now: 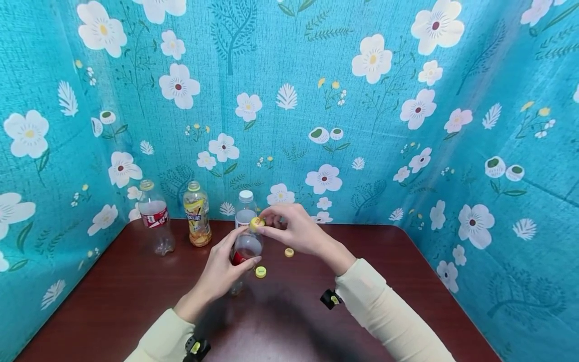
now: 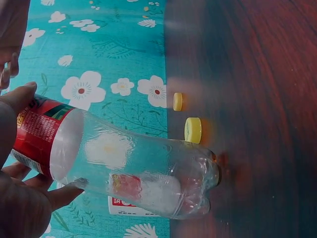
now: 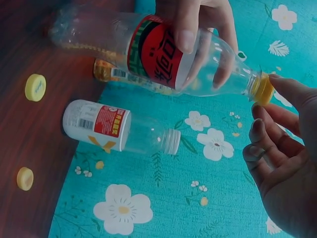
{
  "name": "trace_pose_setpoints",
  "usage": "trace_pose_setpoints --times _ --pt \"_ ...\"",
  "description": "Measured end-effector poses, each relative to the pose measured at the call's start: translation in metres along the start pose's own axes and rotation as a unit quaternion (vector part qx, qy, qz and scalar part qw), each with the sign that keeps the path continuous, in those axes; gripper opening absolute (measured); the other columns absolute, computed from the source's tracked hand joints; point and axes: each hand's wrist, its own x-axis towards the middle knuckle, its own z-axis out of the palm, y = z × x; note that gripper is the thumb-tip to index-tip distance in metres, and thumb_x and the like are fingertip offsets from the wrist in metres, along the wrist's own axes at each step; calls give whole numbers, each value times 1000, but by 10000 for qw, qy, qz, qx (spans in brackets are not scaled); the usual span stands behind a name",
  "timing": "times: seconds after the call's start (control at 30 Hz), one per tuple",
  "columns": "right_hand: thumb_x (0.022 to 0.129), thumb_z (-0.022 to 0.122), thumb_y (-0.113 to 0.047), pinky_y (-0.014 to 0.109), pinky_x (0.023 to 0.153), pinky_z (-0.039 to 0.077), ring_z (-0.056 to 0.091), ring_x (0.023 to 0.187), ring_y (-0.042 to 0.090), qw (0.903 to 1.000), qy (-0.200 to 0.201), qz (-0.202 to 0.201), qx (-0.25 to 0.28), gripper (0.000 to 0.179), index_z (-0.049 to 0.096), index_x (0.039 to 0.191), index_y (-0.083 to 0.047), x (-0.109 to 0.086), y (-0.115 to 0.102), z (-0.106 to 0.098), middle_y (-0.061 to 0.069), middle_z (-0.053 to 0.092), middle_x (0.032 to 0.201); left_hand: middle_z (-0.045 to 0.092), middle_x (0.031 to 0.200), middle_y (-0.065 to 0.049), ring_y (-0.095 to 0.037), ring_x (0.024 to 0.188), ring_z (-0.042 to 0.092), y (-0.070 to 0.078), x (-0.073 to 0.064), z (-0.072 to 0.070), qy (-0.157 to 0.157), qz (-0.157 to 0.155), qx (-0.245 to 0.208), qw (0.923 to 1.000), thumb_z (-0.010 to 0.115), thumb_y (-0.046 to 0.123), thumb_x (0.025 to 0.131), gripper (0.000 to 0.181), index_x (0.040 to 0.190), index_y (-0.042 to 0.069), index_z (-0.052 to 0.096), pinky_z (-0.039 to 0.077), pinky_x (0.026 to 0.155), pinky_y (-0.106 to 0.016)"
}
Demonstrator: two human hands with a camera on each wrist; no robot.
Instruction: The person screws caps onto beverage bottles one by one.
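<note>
My left hand [image 1: 221, 266] grips a clear plastic bottle [image 2: 133, 144] round its red label, thumb on one side and fingers on the other. The bottle stands nearly upright, slightly tilted, close over the dark red table. At its mouth is a yellow cap [image 3: 262, 89], which my right hand [image 1: 296, 229] pinches between thumb and index finger; the other fingers are curled loosely beside it. Two loose yellow caps, a nearer one [image 1: 260, 272] and a farther one [image 1: 289, 252], lie on the table right of the bottle.
Behind the held bottle stands a clear bottle with a white label [image 3: 96, 124] and a white neck. Farther left are a red-labelled bottle [image 1: 155, 218] and a yellow-labelled tea bottle [image 1: 196, 216]. A blue flowered curtain [image 1: 289, 141] encloses the table [image 1: 362, 281] at the back and sides.
</note>
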Motion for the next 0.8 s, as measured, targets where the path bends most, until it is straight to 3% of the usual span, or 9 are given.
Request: trace_pose_setpoints --times 0.1,0.33,0.8 --pt "95 75 -23 34 67 54 56 73 6 9999 -42 120 -8 16 74 108 -14 -4 2 -3 -10 62 83 65 128 -5 -19 108 64 0 1 -1 48 -29 -89 9999 88 27 82 74 145 17 50 58 90 -43" --pt "98 72 -21 29 68 53 57 75 8 9994 -64 340 2 13 74 108 -14 -15 12 -10 -9 61 82 64 132 -10 -24 111 65 -4 7 -6 158 -198 -141 9996 86 31 85 76 147 15 47 56 91 -50" --pt "99 70 -19 29 65 50 56 71 12 9923 -254 1198 -164 8 75 103 -15 -42 55 -3 -8 63 83 60 138 -14 -32 114 62 -15 28 -18 366 -489 -176 9980 83 29 88 75 150 14 43 54 92 -54"
